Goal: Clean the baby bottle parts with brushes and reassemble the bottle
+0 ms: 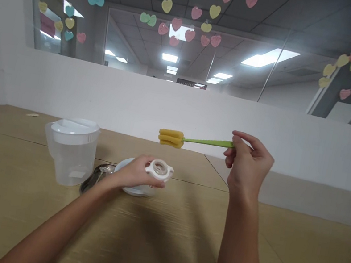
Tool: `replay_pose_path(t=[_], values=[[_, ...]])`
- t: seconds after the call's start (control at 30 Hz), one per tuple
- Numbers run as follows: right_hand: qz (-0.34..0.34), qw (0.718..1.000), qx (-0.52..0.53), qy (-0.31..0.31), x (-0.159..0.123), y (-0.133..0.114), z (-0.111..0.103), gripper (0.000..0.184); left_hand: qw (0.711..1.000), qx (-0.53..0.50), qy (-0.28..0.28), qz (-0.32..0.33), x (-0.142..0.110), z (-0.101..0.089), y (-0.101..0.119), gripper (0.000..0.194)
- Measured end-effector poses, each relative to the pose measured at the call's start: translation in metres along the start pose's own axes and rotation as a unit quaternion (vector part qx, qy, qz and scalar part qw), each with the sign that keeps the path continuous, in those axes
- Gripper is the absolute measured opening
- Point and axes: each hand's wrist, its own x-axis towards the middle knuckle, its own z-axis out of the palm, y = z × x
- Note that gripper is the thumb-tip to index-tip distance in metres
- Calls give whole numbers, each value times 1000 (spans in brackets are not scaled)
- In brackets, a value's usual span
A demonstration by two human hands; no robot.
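My left hand is closed around a baby bottle with a white collar and small side lugs. The bottle's round mouth is uncovered and tilted towards me; most of its body is hidden by the hand. In my right hand is a sponge bottle brush, pinched near the end of its green handle. It lies level in the air, its yellow sponge head pointing left, above the bottle and apart from it. Behind and below my left hand stands a white bowl, partly covered by that hand.
At the left stands a clear plastic pitcher with a white lid. Beside it, a dark metal tray holds small clear parts, partly hidden by my forearm. A small flat piece lies at the table's back left. A white wall rises behind.
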Motion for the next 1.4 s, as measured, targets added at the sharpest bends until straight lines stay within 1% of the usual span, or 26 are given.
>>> replay_pose_path(t=[0.07, 0.13, 0.23, 0.3, 0.37, 0.43, 0.5, 0.6, 0.7, 0.77, 0.97, 1.07, 1.2, 1.27, 1.4], values=[[4, 1000, -3, -5, -1, 0, 2, 14, 999, 39, -1, 2, 2, 14, -7, 44], [2, 1000, -4, -7, -2, -1, 3, 14, 998, 66, -8, 20, 4, 30, -13, 46], [1, 1000, -6, -10, -3, -2, 4, 15, 998, 41, -18, 49, 4, 55, -23, 47], [3, 1000, -8, -11, -3, -2, 4, 15, 999, 7, -7, 36, 5, 70, -30, 49], [3, 1000, -7, -12, -3, -2, 4, 15, 1000, -13, 13, 3, 4, 84, -38, 53], [0, 1000, -4, -12, -3, -2, 4, 16, 999, -32, 21, -21, 4, 93, -46, 56], [-2, 1000, -3, -13, -4, -2, 4, 16, 998, -50, 16, -33, 3, 99, -52, 56], [0, 1000, -2, -18, -5, -4, 5, 15, 997, -62, 9, -37, 2, 102, -56, 49], [5, 1000, -3, -25, -6, -5, 6, 14, 996, -77, -24, -23, 4, 101, -59, 37], [8, 1000, -4, -29, -7, -6, 7, 14, 995, -89, -38, -19, 6, 100, -61, 33], [12, 999, -5, -35, -8, -7, 8, 14, 990, -123, -71, -10, 7, 100, -64, 28], [7, 999, -4, -36, -8, -7, 8, 14, 988, -133, -73, -16, 8, 98, -64, 28], [4, 999, -4, -37, -8, -6, 8, 13, 983, -154, -100, -27, 8, 94, -65, 35], [2, 999, -5, -40, -7, -5, 7, 14, 983, -146, -107, -28, 8, 91, -66, 44], [-1, 999, -6, -44, -7, -3, 6, 15, 992, -81, -89, -30, 7, 80, -59, 83]])
